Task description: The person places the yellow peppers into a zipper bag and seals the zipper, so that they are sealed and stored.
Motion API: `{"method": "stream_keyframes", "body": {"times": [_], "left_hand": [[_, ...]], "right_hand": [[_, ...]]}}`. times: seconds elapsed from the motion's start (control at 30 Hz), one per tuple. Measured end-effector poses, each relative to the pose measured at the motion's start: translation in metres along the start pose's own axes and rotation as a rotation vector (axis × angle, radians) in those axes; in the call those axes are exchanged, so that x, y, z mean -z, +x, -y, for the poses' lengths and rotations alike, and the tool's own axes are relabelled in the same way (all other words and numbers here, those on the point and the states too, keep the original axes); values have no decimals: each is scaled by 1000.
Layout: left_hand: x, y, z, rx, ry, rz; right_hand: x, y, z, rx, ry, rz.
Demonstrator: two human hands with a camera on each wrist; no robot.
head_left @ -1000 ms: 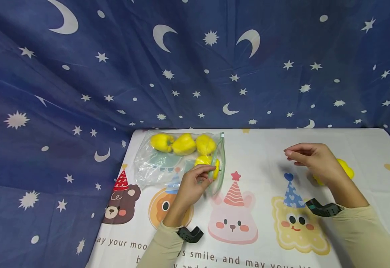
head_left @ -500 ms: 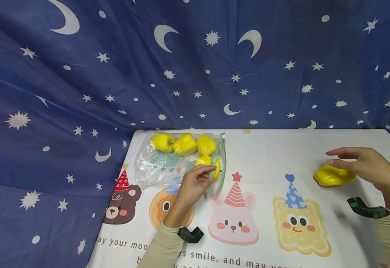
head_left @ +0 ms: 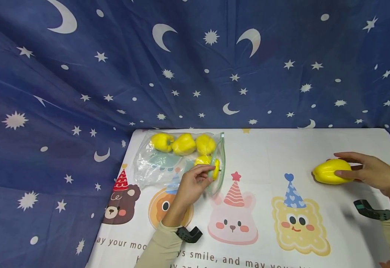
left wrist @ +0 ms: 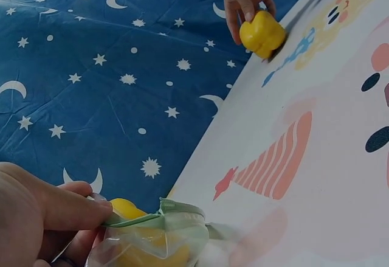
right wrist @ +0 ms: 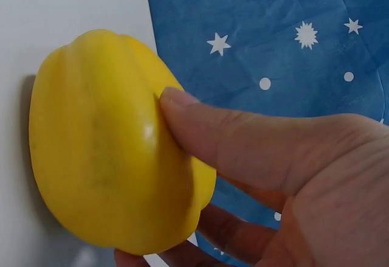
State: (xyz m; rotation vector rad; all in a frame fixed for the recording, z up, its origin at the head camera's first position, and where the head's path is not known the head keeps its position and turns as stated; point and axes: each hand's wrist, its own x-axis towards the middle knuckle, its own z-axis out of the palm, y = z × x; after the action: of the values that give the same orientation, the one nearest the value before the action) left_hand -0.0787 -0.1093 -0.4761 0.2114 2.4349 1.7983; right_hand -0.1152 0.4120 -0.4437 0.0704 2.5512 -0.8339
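A yellow bell pepper [head_left: 330, 172] lies at the right of the table, and my right hand [head_left: 377, 173] grips it from its right end. In the right wrist view the thumb presses the side of the pepper [right wrist: 109, 145] while the other fingers curl beneath. Further left lies a clear zip bag [head_left: 148, 167] with green edging, several yellow peppers [head_left: 184, 144] inside. My left hand [head_left: 195, 184] pinches the bag's open edge between thumb and fingers; the left wrist view shows the green strip [left wrist: 137, 219] under the thumb. One pepper [head_left: 203, 160] sits just inside the mouth, partly hidden by that hand.
The white tablecloth [head_left: 265, 156] carries printed cartoon animals and lettering. A dark blue curtain [head_left: 195, 67] with moons and stars hangs behind and on the left. A black band device [head_left: 374, 212] sits on the right wrist, another [head_left: 189, 235] on the left.
My right hand has moved right from near the middle of the table, reached over the lone bell pepper and taken hold of it. My left hand stays at the bag's edge.
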Motion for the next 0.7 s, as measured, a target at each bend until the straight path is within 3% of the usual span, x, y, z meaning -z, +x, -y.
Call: {"method": "stream_keyframes", "body": {"times": [0.23, 0.7], "left_hand": [[1, 1, 1, 3, 20, 20], [0, 0, 0, 28, -25, 4]], "right_hand": [[1, -1, -5, -52, 22, 33], [-21, 2, 6, 29, 212, 95]]}}
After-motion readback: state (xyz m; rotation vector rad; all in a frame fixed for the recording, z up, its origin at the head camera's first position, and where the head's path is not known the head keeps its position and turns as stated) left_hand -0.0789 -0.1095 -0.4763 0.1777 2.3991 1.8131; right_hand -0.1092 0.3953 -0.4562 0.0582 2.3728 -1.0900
